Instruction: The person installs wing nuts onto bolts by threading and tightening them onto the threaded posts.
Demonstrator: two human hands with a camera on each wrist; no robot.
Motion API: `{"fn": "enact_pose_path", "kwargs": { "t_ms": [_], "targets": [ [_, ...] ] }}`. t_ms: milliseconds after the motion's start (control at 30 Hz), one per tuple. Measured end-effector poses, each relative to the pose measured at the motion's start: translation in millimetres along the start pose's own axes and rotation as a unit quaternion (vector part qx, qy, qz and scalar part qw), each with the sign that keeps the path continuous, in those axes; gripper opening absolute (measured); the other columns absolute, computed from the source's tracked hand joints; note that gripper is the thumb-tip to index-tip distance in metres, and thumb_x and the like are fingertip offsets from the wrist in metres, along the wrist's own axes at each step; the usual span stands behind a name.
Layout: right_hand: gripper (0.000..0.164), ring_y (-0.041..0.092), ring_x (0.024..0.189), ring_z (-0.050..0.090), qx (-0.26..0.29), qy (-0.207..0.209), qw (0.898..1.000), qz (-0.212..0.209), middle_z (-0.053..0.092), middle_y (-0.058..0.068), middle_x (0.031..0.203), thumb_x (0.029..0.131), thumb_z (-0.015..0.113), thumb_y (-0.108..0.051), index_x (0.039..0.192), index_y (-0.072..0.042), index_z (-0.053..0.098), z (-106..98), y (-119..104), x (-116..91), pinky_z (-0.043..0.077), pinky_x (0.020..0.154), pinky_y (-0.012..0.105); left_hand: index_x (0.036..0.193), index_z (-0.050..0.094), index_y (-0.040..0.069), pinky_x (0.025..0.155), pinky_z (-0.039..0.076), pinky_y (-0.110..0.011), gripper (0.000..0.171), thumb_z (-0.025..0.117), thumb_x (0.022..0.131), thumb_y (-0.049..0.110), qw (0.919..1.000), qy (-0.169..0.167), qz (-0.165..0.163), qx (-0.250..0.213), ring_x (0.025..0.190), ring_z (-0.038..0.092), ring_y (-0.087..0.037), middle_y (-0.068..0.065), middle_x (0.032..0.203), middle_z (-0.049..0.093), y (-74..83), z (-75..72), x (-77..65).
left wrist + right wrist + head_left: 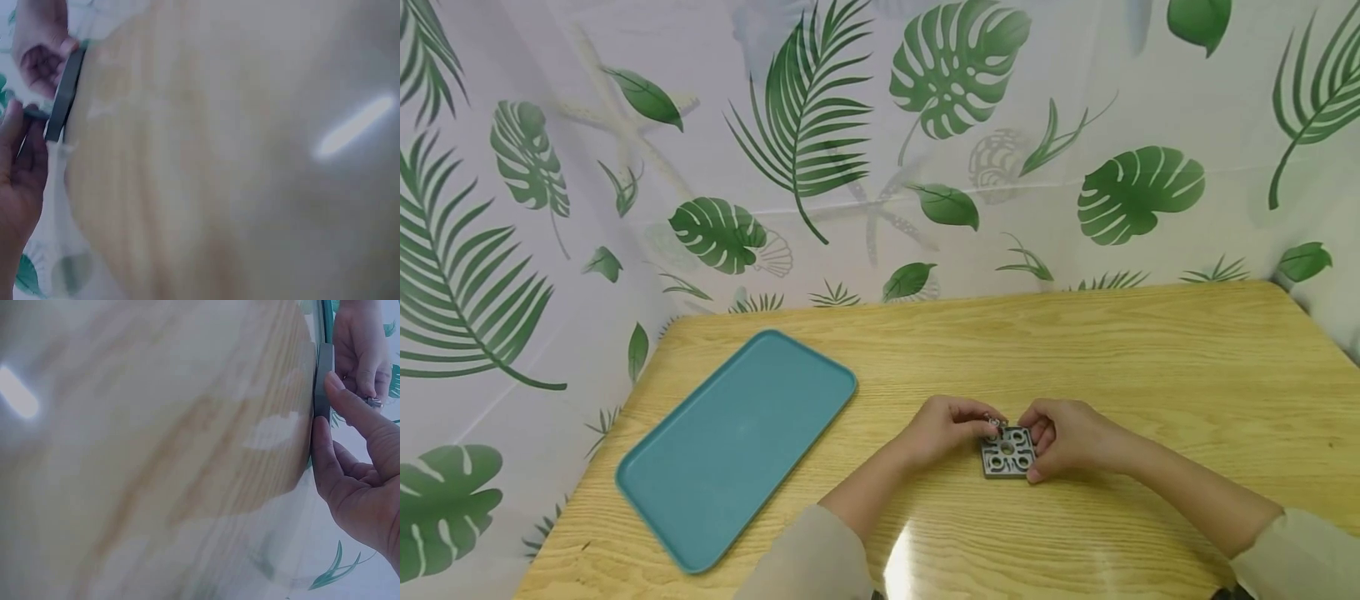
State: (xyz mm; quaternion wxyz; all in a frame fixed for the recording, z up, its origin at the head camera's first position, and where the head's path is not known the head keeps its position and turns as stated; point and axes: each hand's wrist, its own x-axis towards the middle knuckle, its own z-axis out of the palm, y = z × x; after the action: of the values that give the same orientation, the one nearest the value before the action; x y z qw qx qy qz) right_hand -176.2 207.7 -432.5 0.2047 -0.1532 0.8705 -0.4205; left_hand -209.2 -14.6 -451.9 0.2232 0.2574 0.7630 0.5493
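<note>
A square grey metal plate (pixel 1008 462) with several round holes and curved slots lies near the front middle of the table. My right hand (pixel 1072 435) grips its right edge, thumb at the near corner; the right wrist view shows thumb and fingers pinching the plate (pixel 323 381). Between thumb and fingers of my left hand (pixel 942 434) is a small shiny metal piece (pixel 374 402), held over the plate's far left corner. I cannot tell its exact kind. In the left wrist view the plate (pixel 65 94) appears edge-on, between both hands.
A blue-green rectangular tray (pixel 737 442) with a low rim lies at an angle on the left of the wooden table (pixel 962 350). Behind and to the left hangs a white cloth (pixel 865 167) printed with green leaves.
</note>
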Motion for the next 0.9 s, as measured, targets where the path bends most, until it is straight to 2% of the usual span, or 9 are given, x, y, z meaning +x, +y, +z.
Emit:
{"fn": "enact_pose_path", "kwargs": {
  "t_ms": [100, 233, 333, 433, 567, 633, 733, 800, 900],
  "targets": [
    [0.066, 0.017, 0.078, 0.056, 0.003, -0.002, 1.0, 0.002, 0.058, 0.007, 0.088, 0.06, 0.09, -0.017, 0.11, 0.008, 0.056, 0, 1, 0, 0.05, 0.066, 0.024, 0.11, 0.07, 0.007, 0.086, 0.047, -0.017, 0.022, 0.062, 0.092, 0.017, 0.9961, -0.088, -0.008, 0.009, 0.097, 0.06, 0.0, 0.0, 0.108, 0.07, 0.0, -13.6, 10.7],
    [0.066, 0.017, 0.078, 0.056, 0.004, -0.006, 1.0, 0.005, 0.058, 0.007, 0.088, 0.06, 0.09, -0.018, 0.11, 0.008, 0.056, 0, 2, 0, 0.05, 0.066, 0.025, 0.116, 0.067, 0.004, 0.086, 0.048, -0.018, 0.025, 0.058, 0.094, 0.012, 0.9832, -0.181, -0.016, 0.021, 0.099, 0.059, 0.0, -0.003, 0.114, 0.068, 1.7, -25.5, 24.7],
    [0.066, 0.017, 0.079, 0.056, 0.007, -0.008, 1.0, 0.006, 0.058, 0.007, 0.088, 0.06, 0.09, -0.018, 0.11, 0.008, 0.055, 0, 2, -1, 0.05, 0.066, 0.025, 0.121, 0.064, 0.002, 0.089, 0.048, -0.019, 0.028, 0.057, 0.095, 0.01, 0.9758, -0.217, -0.024, 0.014, 0.103, 0.059, -0.002, -0.006, 0.12, 0.066, 2.7, -29.1, 30.8],
    [0.067, 0.018, 0.079, 0.056, 0.01, -0.007, 1.0, 0.002, 0.058, 0.008, 0.089, 0.06, 0.09, -0.018, 0.111, 0.008, 0.055, 0, 2, -1, 0.05, 0.066, 0.024, 0.126, 0.059, 0.0, 0.091, 0.047, -0.02, 0.033, 0.057, 0.094, 0.007, 0.9751, -0.221, -0.022, 0.001, 0.109, 0.058, -0.004, -0.01, 0.126, 0.062, -0.1, -30.4, 32.3],
    [0.066, 0.017, 0.078, 0.056, 0.01, -0.002, 1.0, -0.003, 0.058, 0.007, 0.088, 0.06, 0.09, -0.017, 0.11, 0.008, 0.055, 0, 2, 0, 0.05, 0.065, 0.024, 0.131, 0.055, 0.0, 0.093, 0.048, -0.023, 0.043, 0.063, 0.088, 0.0, 0.9855, -0.164, -0.018, -0.04, 0.115, 0.058, -0.011, -0.014, 0.131, 0.057, -7.3, -29.5, 25.5],
    [0.066, 0.017, 0.077, 0.055, 0.011, -0.001, 1.0, -0.003, 0.058, 0.007, 0.087, 0.059, 0.09, -0.017, 0.11, 0.009, 0.055, 1, 3, 1, 0.05, 0.065, 0.023, 0.13, 0.055, 0.001, 0.093, 0.047, -0.023, 0.047, 0.068, 0.085, 0.001, 0.9919, -0.113, -0.023, -0.053, 0.115, 0.058, -0.013, -0.012, 0.131, 0.058, -10.1, -26.2, 18.0],
    [0.066, 0.017, 0.077, 0.055, 0.011, -0.001, 1.0, -0.002, 0.057, 0.007, 0.087, 0.059, 0.09, -0.016, 0.109, 0.009, 0.055, 1, 4, 2, 0.05, 0.064, 0.023, 0.127, 0.06, 0.006, 0.091, 0.048, -0.022, 0.049, 0.075, 0.08, 0.01, 0.9978, -0.012, -0.041, -0.051, 0.112, 0.06, -0.011, -0.005, 0.125, 0.062, -10.8, -14.5, 4.0],
    [0.066, 0.018, 0.077, 0.055, 0.014, -0.001, 1.0, 0.0, 0.057, 0.008, 0.087, 0.059, 0.09, -0.016, 0.11, 0.009, 0.055, 0, 4, 2, 0.05, 0.064, 0.023, 0.121, 0.064, 0.008, 0.088, 0.049, -0.02, 0.047, 0.079, 0.077, 0.019, 0.9971, 0.059, -0.039, -0.029, 0.106, 0.062, -0.009, -0.001, 0.119, 0.066, -9.7, -2.3, -5.2],
    [0.065, 0.018, 0.077, 0.055, 0.015, 0.001, 1.0, -0.002, 0.057, 0.008, 0.087, 0.059, 0.09, -0.015, 0.109, 0.009, 0.055, -1, 4, 1, 0.05, 0.064, 0.023, 0.114, 0.067, 0.008, 0.083, 0.051, -0.019, 0.045, 0.081, 0.075, 0.025, 0.9863, 0.162, -0.019, -0.022, 0.101, 0.064, -0.011, -0.003, 0.113, 0.068, -3.8, 18.6, -16.1]
  ]
}}
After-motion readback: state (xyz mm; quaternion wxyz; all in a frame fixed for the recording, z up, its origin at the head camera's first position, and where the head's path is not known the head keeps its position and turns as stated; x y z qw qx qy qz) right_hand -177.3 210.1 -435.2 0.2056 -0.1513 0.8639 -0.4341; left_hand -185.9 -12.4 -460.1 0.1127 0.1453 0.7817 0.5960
